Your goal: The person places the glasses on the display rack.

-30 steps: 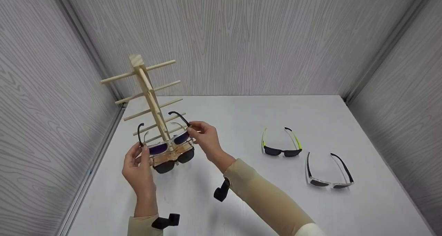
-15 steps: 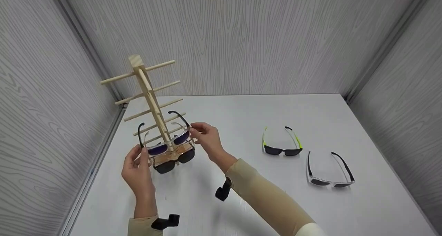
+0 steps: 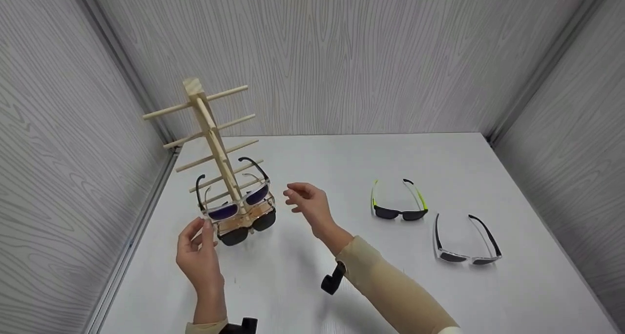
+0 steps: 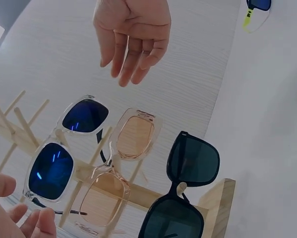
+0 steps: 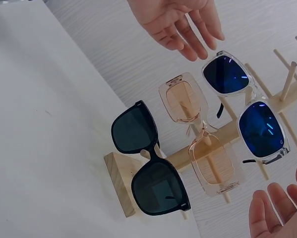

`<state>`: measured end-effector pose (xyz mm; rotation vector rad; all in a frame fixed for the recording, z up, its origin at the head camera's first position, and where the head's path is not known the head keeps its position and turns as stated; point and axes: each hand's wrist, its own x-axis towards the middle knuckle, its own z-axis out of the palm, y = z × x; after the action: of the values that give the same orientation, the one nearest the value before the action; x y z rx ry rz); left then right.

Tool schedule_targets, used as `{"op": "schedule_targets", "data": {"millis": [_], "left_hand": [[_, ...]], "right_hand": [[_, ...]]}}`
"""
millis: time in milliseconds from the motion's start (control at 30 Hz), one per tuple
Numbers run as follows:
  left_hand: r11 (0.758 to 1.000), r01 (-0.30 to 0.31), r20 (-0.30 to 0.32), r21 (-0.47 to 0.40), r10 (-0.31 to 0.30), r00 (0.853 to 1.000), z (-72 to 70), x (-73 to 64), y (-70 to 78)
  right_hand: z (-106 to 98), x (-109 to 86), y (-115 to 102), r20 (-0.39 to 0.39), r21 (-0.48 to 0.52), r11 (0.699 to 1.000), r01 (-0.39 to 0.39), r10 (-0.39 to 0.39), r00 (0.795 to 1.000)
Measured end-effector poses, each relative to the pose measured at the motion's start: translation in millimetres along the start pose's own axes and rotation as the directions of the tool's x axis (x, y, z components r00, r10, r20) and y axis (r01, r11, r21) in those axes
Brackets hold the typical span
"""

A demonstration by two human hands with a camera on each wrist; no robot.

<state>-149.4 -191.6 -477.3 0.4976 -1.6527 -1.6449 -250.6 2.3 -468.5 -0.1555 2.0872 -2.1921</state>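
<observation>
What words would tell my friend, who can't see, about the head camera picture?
A person's left grip is by the edge of blue-lensed sunglasses, the top of three pairs on a wooden stand; the right grip is empty. A lime-and-black pair and a clear-framed pair lie open on the table at right.

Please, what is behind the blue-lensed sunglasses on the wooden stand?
In the head view, behind the blue-lensed sunglasses, the wooden stand and its pegs show. Whatever the lenses cover cannot be seen.
</observation>
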Motion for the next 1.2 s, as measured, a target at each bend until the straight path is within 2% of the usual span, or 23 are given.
{"op": "schedule_targets", "data": {"millis": [333,600,733,833,933,1067,1200], "left_hand": [[0.995,0.103,0.072,0.014,-0.103,0.992,6.3,-19.1,-3.7],[0.995,0.093,0.151,0.02,-0.095,0.984,14.7,-39.5,13.8],[0.993,0.115,0.186,0.028,-0.119,0.975,20.9,-42.6,-3.3],[0.99,0.138,0.211,0.043,-0.144,0.967,26.0,-43.5,-20.3],[0.987,0.15,0.236,0.055,-0.159,0.959,30.8,-46.6,-29.8],[0.984,0.163,0.279,0.075,-0.177,0.944,39.0,-52.6,-37.3],[0.984,0.164,0.343,0.073,-0.179,0.922,47.3,-59.1,-41.8]], "right_hand": [[-32.2,-20.6,22.9,0.006,0.0,1.0,0.007,-0.007,1.0],[-59.4,-29.0,33.8,0.007,-0.007,0.999,0.044,-0.044,0.999],[-68.9,-40.0,32.0,0.001,-0.01,1.0,0.027,-0.027,1.0],[-74.3,-50.0,27.5,-0.024,-0.015,1.0,0.009,-0.009,1.0],[-79.9,-57.3,25.8,-0.058,-0.011,1.0,0.0,-0.001,0.998],[-94.1,-56.8,41.0,-0.107,0.023,0.999,-0.026,0.028,0.994],[-107.3,-55.8,58.1,-0.151,0.029,0.999,-0.041,0.045,0.987]]}}
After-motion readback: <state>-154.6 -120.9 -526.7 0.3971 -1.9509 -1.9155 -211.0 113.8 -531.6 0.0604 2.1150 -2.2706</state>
